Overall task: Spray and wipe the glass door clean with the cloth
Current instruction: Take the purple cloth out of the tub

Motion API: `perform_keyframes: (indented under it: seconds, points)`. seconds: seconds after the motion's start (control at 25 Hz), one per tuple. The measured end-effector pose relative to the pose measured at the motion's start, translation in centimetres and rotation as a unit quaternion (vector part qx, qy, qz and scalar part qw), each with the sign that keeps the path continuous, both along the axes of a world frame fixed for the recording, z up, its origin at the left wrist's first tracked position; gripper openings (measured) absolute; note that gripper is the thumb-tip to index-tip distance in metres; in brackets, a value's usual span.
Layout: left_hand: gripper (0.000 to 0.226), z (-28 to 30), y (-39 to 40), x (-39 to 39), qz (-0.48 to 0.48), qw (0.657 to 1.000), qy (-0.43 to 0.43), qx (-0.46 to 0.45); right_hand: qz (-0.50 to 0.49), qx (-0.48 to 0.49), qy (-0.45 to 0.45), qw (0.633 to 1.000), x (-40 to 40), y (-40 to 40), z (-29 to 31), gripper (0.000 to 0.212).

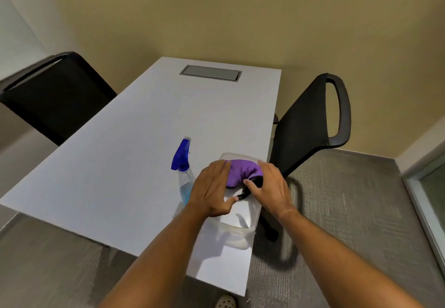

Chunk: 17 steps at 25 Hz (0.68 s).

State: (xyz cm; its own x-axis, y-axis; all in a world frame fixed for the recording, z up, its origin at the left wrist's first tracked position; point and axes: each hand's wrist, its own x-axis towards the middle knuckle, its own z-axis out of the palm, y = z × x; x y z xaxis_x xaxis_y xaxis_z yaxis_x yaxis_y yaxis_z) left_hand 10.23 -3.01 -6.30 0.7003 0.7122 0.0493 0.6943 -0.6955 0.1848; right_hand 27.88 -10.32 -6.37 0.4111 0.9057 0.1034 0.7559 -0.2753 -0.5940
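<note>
White tabletop (pixel 125 168) beneath both hands: left hand (pixel 213 188) fingers rest straight on the purple cloth (pixel 242 171), right hand (pixel 269 187) fingers curl round it and something black (unclear what), over a clear plastic container (pixel 243 221); spray bottle (pixel 184 163) just left; black chairs (pixel 310 124) flank

- purple cloth (pixel 243 171)
- blue-headed spray bottle (pixel 182 157), pale blue liquid
- white table (pixel 134 163)
- black mesh chairs (pixel 310 124)
- yellow wall (pixel 265 19)
- grey ribbed carpet (pixel 337 211)
</note>
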Motion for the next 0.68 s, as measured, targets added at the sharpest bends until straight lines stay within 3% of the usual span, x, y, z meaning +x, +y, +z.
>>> perform_keyframes:
  seconds: [0.24, 0.44, 0.68]
  points:
    - [0.073, -1.0, 6.4, 3.9, 0.001, 0.999, 0.018, -0.027, -0.022, -0.086, 0.015, 0.996, 2.8, 5.3, -0.9, 0.051]
    - [0.035, -2.2, 9.0, 5.8, 0.023, 0.998, 0.020, -0.057, 0.007, -0.176, -0.030, 0.984, 3.8, 7.9, -1.7, 0.008]
    - [0.024, -3.0, 10.4, 6.9, -0.014, 0.996, 0.085, -0.022, 0.003, -0.193, -0.043, 0.980, 4.2, 9.1, -2.1, 0.011]
